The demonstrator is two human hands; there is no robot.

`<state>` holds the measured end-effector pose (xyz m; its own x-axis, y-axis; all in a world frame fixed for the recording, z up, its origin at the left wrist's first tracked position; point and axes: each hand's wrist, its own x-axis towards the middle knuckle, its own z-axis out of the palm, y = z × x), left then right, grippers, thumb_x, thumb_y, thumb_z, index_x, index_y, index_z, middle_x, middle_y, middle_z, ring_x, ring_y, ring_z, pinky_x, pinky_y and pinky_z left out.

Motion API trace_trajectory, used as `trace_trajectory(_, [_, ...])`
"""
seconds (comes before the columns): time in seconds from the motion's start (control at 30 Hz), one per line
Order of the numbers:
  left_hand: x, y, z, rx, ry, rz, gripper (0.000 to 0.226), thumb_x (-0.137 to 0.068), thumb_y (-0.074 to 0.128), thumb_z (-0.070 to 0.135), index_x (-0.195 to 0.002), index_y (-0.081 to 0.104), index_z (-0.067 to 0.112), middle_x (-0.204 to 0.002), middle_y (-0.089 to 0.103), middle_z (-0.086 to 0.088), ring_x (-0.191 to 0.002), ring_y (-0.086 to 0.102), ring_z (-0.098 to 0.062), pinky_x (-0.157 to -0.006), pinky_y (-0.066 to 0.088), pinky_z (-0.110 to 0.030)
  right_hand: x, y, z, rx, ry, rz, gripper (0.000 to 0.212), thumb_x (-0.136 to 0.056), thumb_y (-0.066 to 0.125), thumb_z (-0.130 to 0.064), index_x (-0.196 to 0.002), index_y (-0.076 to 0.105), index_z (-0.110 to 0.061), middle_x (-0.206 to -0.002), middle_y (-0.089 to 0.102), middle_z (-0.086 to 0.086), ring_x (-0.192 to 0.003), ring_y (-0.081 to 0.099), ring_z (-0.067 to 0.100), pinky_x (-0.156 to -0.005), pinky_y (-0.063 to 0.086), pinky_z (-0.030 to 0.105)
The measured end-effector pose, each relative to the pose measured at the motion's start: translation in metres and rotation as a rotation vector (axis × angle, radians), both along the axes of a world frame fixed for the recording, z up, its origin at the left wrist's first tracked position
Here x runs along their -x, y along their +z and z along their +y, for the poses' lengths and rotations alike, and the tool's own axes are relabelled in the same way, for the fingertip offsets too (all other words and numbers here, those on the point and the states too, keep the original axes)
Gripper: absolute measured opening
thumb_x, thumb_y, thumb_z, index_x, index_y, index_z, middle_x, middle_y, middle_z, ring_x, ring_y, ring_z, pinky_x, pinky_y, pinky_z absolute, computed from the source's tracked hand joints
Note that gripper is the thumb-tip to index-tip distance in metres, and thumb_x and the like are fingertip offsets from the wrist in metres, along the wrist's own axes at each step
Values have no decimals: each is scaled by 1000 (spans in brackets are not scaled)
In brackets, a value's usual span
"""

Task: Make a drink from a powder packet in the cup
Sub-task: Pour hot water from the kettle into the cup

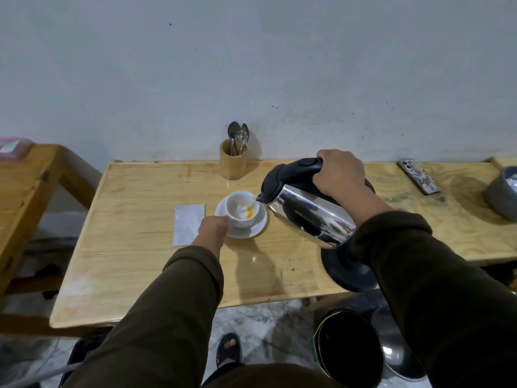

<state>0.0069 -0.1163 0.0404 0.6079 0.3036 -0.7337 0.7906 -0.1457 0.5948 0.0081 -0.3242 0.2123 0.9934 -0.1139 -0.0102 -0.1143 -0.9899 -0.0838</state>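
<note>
Kettle tipped over the cup

The right hand [340, 175] grips the steel kettle [307, 211] by its handle, spout at the rim of the white cup [242, 210]. The cup sits on its saucer [247, 232] on the table [126, 261]; the left hand [214, 226] pinches its side. The silver packet [187, 224] lies just beside

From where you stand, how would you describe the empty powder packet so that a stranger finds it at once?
Start at the light wooden table against the grey wall, and find the white cup on its saucer near the middle. Just left of the saucer, beside the left hand, the packet lies flat. It is the only thin, silvery-white rectangle on the table.
</note>
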Motion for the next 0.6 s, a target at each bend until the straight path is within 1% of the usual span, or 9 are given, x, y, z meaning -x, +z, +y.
trace_trajectory(0.07, [0, 0, 0, -6, -10, -1, 51, -90, 56, 30, -130, 49, -1, -125, 60, -23, -111, 60, -39, -84, 50, -39, 0, 1, 0, -2, -3, 6, 12, -83, 50, -7, -83, 46, -18, -82, 51, 5, -79, 44, 27, -84, 45, 39])
trace_trajectory(0.13, [-1, 0, 0, -6, -13, 7, 51, -90, 56, 30, -130, 49, -1, -125, 60, -23, -111, 60, -39, -78, 48, -37, 0, 3, 1, -6, -4, 7, 12, -82, 50, -6, -83, 46, -17, -82, 51, 6, -79, 44, 27, -83, 44, 38])
trace_trajectory(0.23, [-1, 0, 0, -6, -5, 11, 53, -91, 56, 30, -132, 48, -2, -126, 59, -22, -113, 59, -38, -89, 50, -39, 2, 4, 2, -6, -5, 3, 12, -82, 50, -6, -83, 46, -17, -81, 50, 6, -80, 43, 27, -83, 44, 38])
trace_trajectory(0.33, [0, 1, 0, -1, 9, 11, 54, -90, 57, 31, -133, 46, -1, -128, 58, -21, -115, 58, -36, -94, 49, -39, 4, 4, 2, 2, -4, 3, 11, -82, 50, -6, -85, 47, -16, -82, 50, 6, -80, 44, 27, -82, 45, 38])
trace_trajectory(0.47, [1, 0, 0, 32, 35, -3, 57, -89, 58, 32, -135, 45, 0, -129, 57, -22, -117, 56, -37, -95, 48, -40, 5, 3, 3, 9, -6, 3, 16, -83, 51, -7, -96, 56, -15, -83, 50, 6, -82, 47, 28, -80, 44, 37])
trace_trajectory(0.53, [1, -2, 0, 31, 45, -6, 57, -89, 58, 31, -134, 46, 0, -128, 57, -22, -116, 57, -37, -95, 49, -40, 5, 3, 3, 10, -5, 3, 15, -82, 51, -7, -94, 56, -15, -83, 51, 6, -80, 46, 27, -78, 43, 36])
trace_trajectory(0.6, [2, -1, 0, 31, 51, -13, 54, -89, 58, 29, -133, 46, 0, -127, 57, -21, -115, 57, -37, -94, 49, -40, 6, 2, 4, 5, -8, 3, 11, -81, 51, -6, -87, 51, -16, -82, 51, 6, -79, 44, 26, -77, 42, 35])
